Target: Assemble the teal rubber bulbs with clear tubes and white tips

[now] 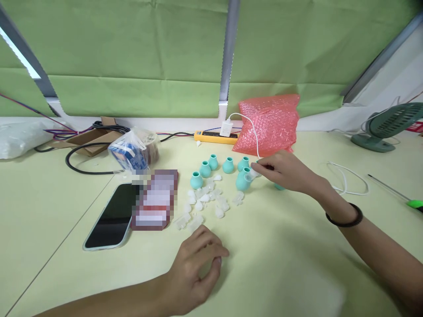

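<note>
Several small teal rubber bulbs [205, 169] stand in a loose row on the pale yellow table [291, 246]. In front of them lies a scatter of small clear plastic pieces [205, 198]. My right hand [284, 171] pinches a small clear piece at the mouth of the nearest teal bulb [243, 179]; another teal bulb peeks out under that hand. My left hand [194, 268] rests on the table below the clear pieces, fingers curled with thumb and fingertips together. What, if anything, is between those fingers cannot be made out.
A black phone [110, 218] and a blurred dark-red pack [155, 198] lie at the left. Behind are a plastic-wrapped bag [134, 152], a cardboard box [90, 141], a yellow power strip [214, 137], a pink bubble-wrap bag [269, 121], a green fan [390, 127] and white cable [346, 180].
</note>
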{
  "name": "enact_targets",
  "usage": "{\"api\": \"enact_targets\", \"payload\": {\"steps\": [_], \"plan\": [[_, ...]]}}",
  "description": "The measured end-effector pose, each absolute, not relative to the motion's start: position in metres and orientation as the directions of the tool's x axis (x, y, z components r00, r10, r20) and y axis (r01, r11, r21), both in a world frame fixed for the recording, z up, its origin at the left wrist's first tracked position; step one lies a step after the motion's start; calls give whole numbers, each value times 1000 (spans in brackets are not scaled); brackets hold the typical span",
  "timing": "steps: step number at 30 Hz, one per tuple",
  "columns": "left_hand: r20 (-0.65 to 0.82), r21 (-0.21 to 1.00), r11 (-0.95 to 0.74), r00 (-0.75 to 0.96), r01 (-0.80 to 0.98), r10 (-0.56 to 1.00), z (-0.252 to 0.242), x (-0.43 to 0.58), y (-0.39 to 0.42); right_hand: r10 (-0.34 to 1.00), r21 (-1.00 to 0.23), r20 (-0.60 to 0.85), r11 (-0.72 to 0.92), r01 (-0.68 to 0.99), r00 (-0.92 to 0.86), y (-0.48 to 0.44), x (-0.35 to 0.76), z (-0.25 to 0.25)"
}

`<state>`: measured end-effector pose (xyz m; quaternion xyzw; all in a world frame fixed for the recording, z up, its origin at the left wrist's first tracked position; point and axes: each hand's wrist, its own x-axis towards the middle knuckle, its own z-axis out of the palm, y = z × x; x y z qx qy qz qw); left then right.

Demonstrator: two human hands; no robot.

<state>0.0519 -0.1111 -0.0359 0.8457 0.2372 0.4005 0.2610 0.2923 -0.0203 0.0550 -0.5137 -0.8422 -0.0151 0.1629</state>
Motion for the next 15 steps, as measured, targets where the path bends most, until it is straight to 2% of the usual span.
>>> {"api": "enact_targets", "payload": {"steps": [6, 10, 12, 15], "plan": [[577, 292, -908, 701, 301, 418, -41, 51, -115, 868, -125, 338, 423, 897, -362, -14, 292, 49], [662, -34, -885, 674, 464, 328, -37, 46, -100, 860, -155, 359, 438, 885, -363, -16, 288, 46], [659, -150, -799, 661, 582, 358, -32, 43, -87, 845, -151, 402, 441, 885, -353, -17, 284, 43], [589, -196, -697, 651, 689, 478, -24, 38, -69, 830, -150, 434, 451, 880, -351, -16, 279, 37]]}}
